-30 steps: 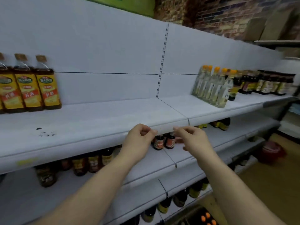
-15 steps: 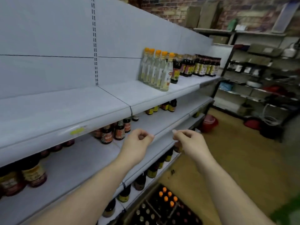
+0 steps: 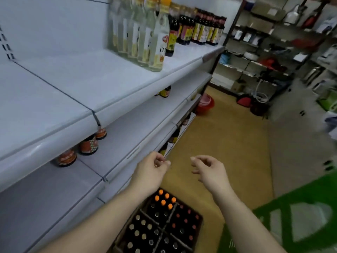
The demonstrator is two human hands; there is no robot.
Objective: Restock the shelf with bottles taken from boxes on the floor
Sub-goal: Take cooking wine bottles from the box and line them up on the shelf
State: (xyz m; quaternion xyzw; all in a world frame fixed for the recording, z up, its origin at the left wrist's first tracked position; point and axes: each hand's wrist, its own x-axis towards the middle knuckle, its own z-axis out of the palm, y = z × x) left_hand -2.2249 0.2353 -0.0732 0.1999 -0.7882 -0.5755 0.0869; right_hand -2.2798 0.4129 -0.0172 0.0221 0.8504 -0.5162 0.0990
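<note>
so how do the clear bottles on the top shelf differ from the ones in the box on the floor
The clear bottles are pale and see-through; the boxed bottles look dark. The clear ones stand in a row on the top shelf, seen from the side; the boxed ones sit in the box's divided compartments, seen from above. Both stand upright, and some in each group have orange caps.

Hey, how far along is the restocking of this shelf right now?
Early on. Done: a row of clear bottles stands on the top shelf. In hand: nothing; the left hand and right hand hover empty over the box. Left: its dark bottles and much bare shelf.
</note>
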